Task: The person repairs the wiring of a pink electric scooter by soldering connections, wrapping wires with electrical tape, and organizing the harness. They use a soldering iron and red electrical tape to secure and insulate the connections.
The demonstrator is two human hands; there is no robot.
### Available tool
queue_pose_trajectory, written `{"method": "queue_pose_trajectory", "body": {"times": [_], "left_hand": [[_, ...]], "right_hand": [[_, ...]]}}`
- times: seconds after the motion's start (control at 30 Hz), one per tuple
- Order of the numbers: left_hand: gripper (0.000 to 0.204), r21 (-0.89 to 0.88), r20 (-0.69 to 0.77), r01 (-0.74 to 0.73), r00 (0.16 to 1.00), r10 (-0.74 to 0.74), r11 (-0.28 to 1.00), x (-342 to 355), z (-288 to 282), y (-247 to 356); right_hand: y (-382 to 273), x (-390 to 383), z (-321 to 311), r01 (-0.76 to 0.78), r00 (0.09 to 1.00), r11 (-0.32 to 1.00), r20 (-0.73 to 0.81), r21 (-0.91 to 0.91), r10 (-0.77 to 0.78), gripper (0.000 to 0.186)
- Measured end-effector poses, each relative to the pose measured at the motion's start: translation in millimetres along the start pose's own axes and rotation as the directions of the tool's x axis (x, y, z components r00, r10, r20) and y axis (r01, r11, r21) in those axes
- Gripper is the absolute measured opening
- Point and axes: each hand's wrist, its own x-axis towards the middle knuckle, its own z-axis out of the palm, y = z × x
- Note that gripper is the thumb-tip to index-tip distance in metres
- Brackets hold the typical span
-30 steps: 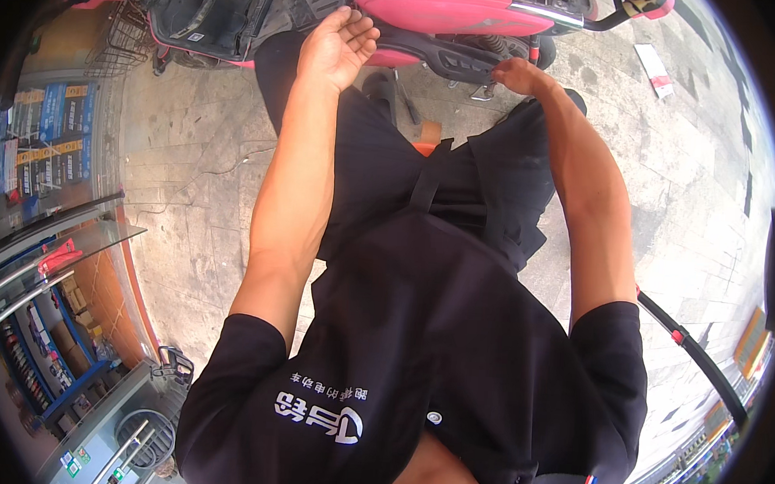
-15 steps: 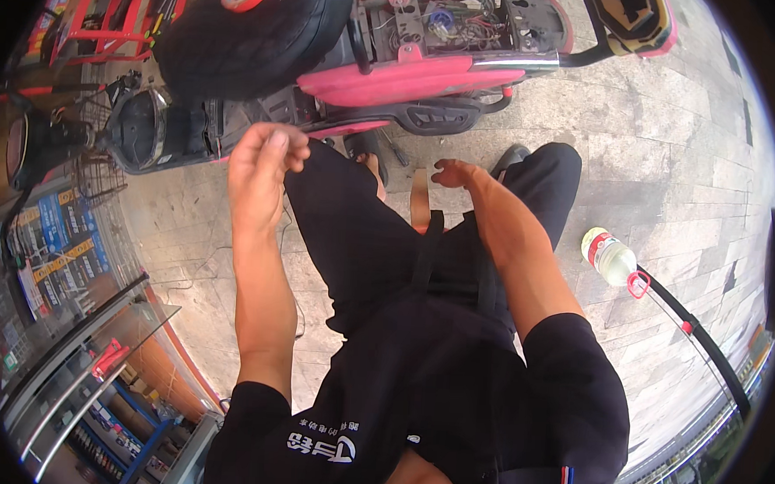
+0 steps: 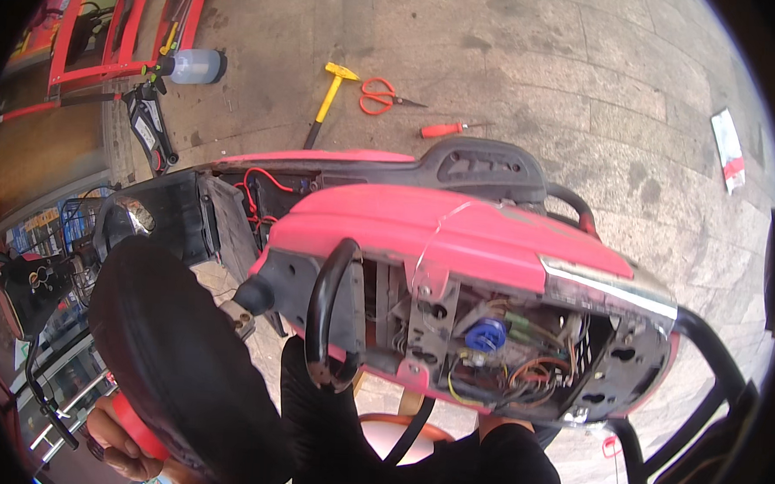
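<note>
While the right hand is hidden behind the pink scooter (image 3: 432, 218), its grip impossible to tell, the left hand (image 3: 117, 442) curls its fingers around a red tape roll (image 3: 139, 425), right against the raised black seat's (image 3: 171, 353) lower edge.

The head fisheye looks down, scooter (image 3: 458, 230) close.

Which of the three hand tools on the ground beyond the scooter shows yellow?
The leftmost one, the hammer; the scissors and screwdriver have reddish handles.
</note>
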Motion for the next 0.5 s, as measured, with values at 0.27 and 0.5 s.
{"method": "queue_pose_trajectory", "body": {"times": [0.27, 0.5], "left_hand": [[0.039, 0.042, -0.154, -0.017, 0.988, 0.023, 0.999, -8.4, 16.4, -10.3], [0.037, 0.073, -0.185, 0.014, 0.983, -0.001, 0.997, -15.4, 16.6, -11.5]], "right_hand": [[-6.8, 76.9, 19.5, -0.061, 0.998, 0.998, -0.012, -0.013, 0.061, 0.033], [-0.8, 92.1, 37.9, -0.096, 0.995, 0.994, -0.014, 0.047, 0.096, 0.026]]}}
